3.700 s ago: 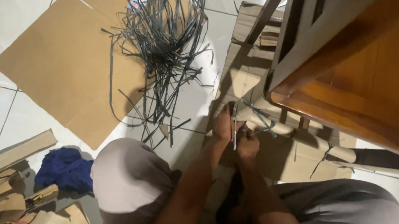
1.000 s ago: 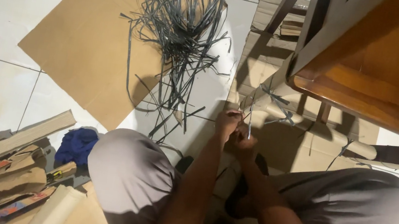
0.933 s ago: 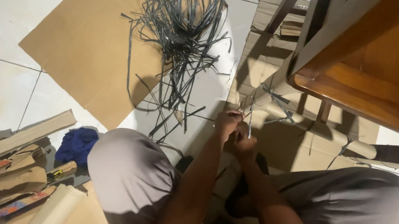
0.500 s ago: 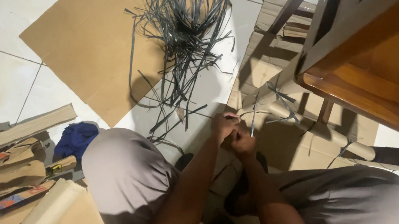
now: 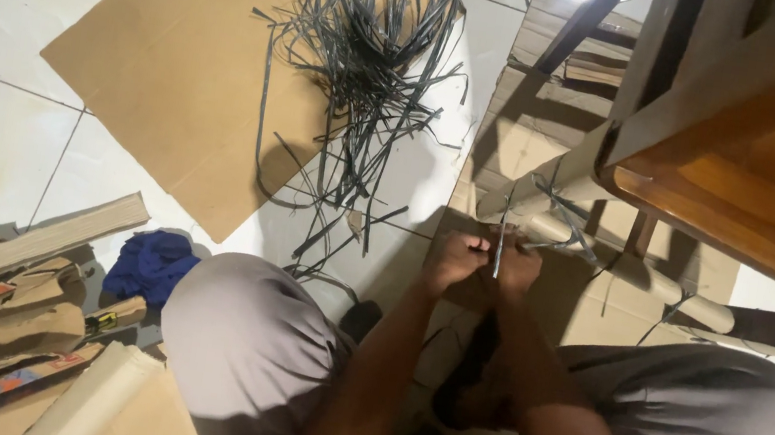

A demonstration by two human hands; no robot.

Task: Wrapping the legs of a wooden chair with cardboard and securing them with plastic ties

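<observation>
Hands shifted right within the last second: your left hand and right hand closed on the grey strap, drawing it taut at the cardboard tube.

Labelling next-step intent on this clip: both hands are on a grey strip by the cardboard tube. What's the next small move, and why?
Probably pull the grey strip taut toward the body. Both the left hand and the right hand pinch it upright, close together, just below the cardboard tube, where other strips already wrap the tube. The strip runs up to that wrap, so tightening seems the likely step, though the exact knot state is too small to tell.
</observation>
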